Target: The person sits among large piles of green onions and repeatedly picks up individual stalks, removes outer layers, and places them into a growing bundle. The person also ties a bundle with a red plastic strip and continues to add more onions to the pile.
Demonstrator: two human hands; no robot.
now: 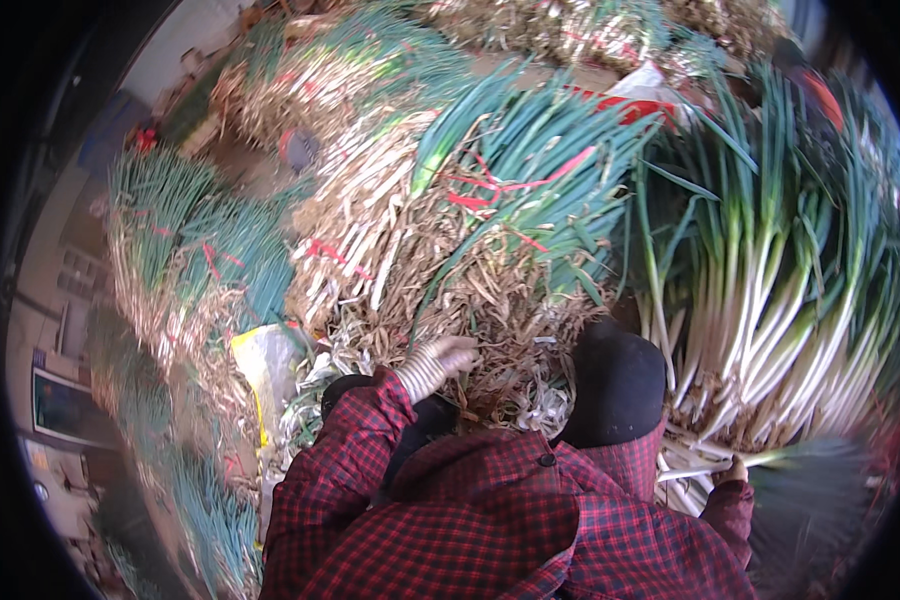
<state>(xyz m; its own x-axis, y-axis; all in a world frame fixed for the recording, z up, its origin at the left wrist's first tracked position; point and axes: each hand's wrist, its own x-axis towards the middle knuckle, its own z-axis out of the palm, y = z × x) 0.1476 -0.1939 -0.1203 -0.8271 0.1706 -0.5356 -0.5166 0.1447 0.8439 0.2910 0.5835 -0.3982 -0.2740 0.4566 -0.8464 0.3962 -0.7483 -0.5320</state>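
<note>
My left hand (442, 364), in a whitish knit glove, hovers over a heap of dry brown leaves and peelings (495, 322) in front of my lap. Its fingers are loosely curled and I see nothing in them. Low on the right side, my right hand (733, 472) grips a long green onion (686, 472), its white shank pointing left and its blurred green top spreading right. Under that stalk lie several white green onion shanks (682, 495). Just beyond them leans a large sheaf of cleaned green onions (757, 322) with roots toward me.
Untrimmed green onions (547, 165) with red ties are piled ahead, and further bundles (210, 232) stand left. A yellow-edged white sack (270, 367) holding scraps is beside my left knee. My dark-covered right knee (619, 390) separates the peelings from the cleaned sheaf.
</note>
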